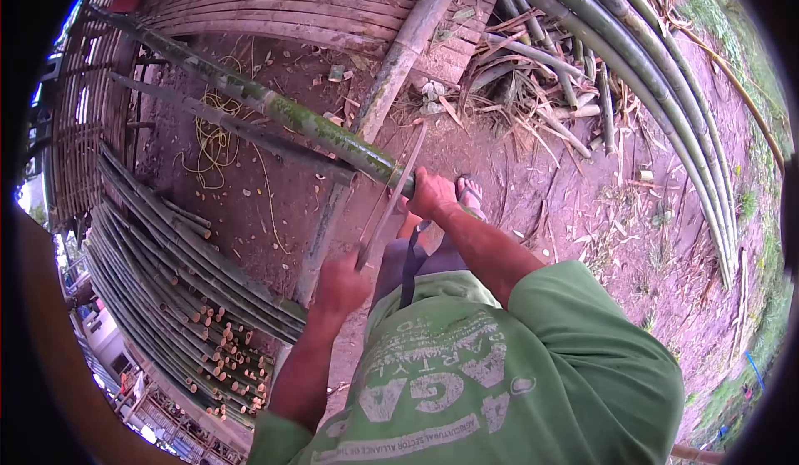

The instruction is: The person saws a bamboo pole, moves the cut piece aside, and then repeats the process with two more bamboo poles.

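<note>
My left hand (339,286) is closed around the handle of what looks like a handsaw (389,204). Its long, narrow, slightly curved blade lies across a thick green bamboo pole (304,122) near the pole's close end; teeth do not show at this size. Just right of the blade, my right hand (434,193) grips that end of the pole, fingers wrapped over it. The pole runs away to the upper left, resting over a wooden beam (391,74). Under the blade, the depth of any cut is hidden.
Cut bamboo poles (179,298) are stacked at lower left. More long poles (641,65) lie at upper right, beside a heap of offcuts (541,74). Yellow cord (215,140) lies tangled on the ground. A slatted bamboo platform (275,3) stands ahead; my sandalled foot (468,194) is below my right hand.
</note>
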The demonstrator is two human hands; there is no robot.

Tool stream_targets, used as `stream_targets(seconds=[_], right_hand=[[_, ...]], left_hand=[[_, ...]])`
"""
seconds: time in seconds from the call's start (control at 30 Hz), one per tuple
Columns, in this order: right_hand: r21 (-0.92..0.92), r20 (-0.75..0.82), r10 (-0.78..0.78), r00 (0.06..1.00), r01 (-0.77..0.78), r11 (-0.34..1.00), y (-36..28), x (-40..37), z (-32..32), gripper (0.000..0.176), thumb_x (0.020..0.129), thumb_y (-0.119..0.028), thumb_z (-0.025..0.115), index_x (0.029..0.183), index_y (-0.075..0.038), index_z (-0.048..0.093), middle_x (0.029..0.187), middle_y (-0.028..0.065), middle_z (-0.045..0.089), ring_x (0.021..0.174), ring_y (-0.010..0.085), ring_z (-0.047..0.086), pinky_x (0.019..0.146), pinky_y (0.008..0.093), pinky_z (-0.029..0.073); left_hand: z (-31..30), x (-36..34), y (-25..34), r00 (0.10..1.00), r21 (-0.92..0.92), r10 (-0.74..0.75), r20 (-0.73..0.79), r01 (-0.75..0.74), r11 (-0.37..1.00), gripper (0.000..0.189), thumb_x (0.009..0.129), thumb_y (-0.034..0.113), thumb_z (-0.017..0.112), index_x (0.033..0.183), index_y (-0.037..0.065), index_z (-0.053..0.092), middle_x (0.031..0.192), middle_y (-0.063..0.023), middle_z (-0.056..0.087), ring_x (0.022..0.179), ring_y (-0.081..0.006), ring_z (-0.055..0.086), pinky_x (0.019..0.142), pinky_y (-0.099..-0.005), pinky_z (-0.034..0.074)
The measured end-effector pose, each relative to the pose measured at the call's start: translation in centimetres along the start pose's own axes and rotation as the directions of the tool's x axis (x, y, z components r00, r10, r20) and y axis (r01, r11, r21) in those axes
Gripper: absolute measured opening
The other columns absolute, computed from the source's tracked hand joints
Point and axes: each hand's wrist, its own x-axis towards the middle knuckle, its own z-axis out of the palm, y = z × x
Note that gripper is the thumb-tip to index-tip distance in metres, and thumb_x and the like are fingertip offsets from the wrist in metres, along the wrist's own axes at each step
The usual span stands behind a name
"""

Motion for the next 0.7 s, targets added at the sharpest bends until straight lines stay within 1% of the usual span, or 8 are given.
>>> stream_targets(seconds=[0.1, 0.17, 0.23, 0.3, 0.4, 0.53, 0.63, 0.7], right_hand=[[-0.010, -0.005, 0.023, 1.000, -0.023, 1.000, -0.1, -0.3, -0.3, 0.052, 0.072, -0.039, 0.071, 0.107, -0.004, 0.053, 0.096, 0.0193, 0.067, 0.093, 0.0356, 0.066, 0.082, 0.0453, 0.051], [-0.015, 0.005, 0.015, 1.000, -0.015, 1.000, -0.7, -0.9, -0.5, 0.052, 0.072, -0.039, 0.071, 0.108, -0.005, 0.053, 0.097, 0.0191, 0.067, 0.093, 0.0354, 0.065, 0.082, 0.0452, 0.051], [-0.036, 0.000, -0.005, 1.000, 0.005, 0.999, -0.2, -0.1, -1.0, 0.053, 0.072, -0.039, 0.071, 0.108, -0.005, 0.054, 0.098, 0.0192, 0.067, 0.095, 0.0351, 0.065, 0.084, 0.0445, 0.051], [0.008, 0.040, 0.009, 0.999, -0.010, 1.000, -0.6, -0.6, -1.1, 0.052, 0.072, -0.039, 0.071, 0.108, -0.005, 0.055, 0.098, 0.0195, 0.067, 0.095, 0.0351, 0.065, 0.084, 0.0443, 0.051], [-0.001, 0.025, 0.000, 1.000, 0.000, 1.000, 0.0, 0.1, -0.4, 0.051, 0.072, -0.038, 0.072, 0.106, -0.005, 0.055, 0.098, 0.0196, 0.067, 0.094, 0.0355, 0.065, 0.085, 0.0438, 0.050], [0.006, 0.023, 0.001, 1.000, -0.001, 1.000, 0.0, -0.2, -0.4, 0.052, 0.071, -0.040, 0.071, 0.107, -0.005, 0.056, 0.097, 0.0201, 0.067, 0.095, 0.0363, 0.065, 0.084, 0.0439, 0.050], [-0.034, 0.034, -0.011, 0.999, 0.013, 0.999, -0.2, -0.7, -0.9, 0.054, 0.070, -0.042, 0.070, 0.107, -0.006, 0.055, 0.097, 0.0200, 0.067, 0.094, 0.0366, 0.064, 0.084, 0.0443, 0.050], [-0.033, -0.007, 0.006, 1.000, -0.006, 0.999, -0.4, -0.2, -0.7, 0.054, 0.070, -0.043, 0.070, 0.106, -0.006, 0.055, 0.097, 0.0197, 0.067, 0.094, 0.0366, 0.065, 0.084, 0.0444, 0.050]], left_hand=[[3.2, 5.8, -0.2, 1.000, 0.104, 0.029, 0.007, -0.029, 0.994, 0.025, 0.070, 0.005, 0.052, 0.092, -0.001, 0.062, 0.075, -0.0286, 0.061, 0.075, -0.0465, 0.061, 0.067, -0.0525, 0.049], [1.9, 3.9, 0.2, 0.999, 0.113, -0.034, 0.038, 0.029, 0.993, 0.025, 0.071, 0.007, 0.052, 0.093, -0.001, 0.062, 0.075, -0.0284, 0.062, 0.075, -0.0464, 0.061, 0.068, -0.0532, 0.049], [-0.8, -1.7, 1.7, 0.999, 0.091, 0.032, -0.011, -0.031, 0.995, 0.025, 0.071, 0.007, 0.052, 0.093, -0.001, 0.061, 0.074, -0.0272, 0.062, 0.074, -0.0458, 0.062, 0.067, -0.0529, 0.049], [-3.4, -7.6, 1.8, 0.996, 0.068, -0.091, 0.013, 0.090, 0.994, 0.026, 0.070, 0.010, 0.060, 0.093, -0.002, 0.063, 0.074, -0.0274, 0.060, 0.075, -0.0453, 0.061, 0.065, -0.0499, 0.050], [-3.3, -8.5, 1.1, 0.999, 0.106, -0.020, 0.040, 0.015, 0.994, 0.025, 0.070, 0.007, 0.052, 0.092, 0.000, 0.060, 0.070, -0.0252, 0.061, 0.071, -0.0448, 0.062, 0.064, -0.0521, 0.049], [3.4, 7.2, -0.2, 1.000, 0.148, -0.022, 0.017, 0.019, 0.989, 0.021, 0.075, 0.005, 0.051, 0.091, 0.000, 0.062, 0.079, -0.0282, 0.062, 0.078, -0.0465, 0.061, 0.072, -0.0519, 0.050], [3.6, 7.9, 0.4, 0.999, 0.131, 0.006, 0.047, -0.012, 0.991, 0.024, 0.075, 0.007, 0.052, 0.095, -0.002, 0.063, 0.081, -0.0294, 0.063, 0.081, -0.0469, 0.062, 0.074, -0.0522, 0.049], [1.4, 2.9, 1.3, 0.999, 0.098, -0.029, 0.025, 0.026, 0.995, 0.022, 0.075, 0.008, 0.054, 0.091, -0.004, 0.064, 0.080, -0.0302, 0.062, 0.080, -0.0470, 0.062, 0.074, -0.0519, 0.050]])
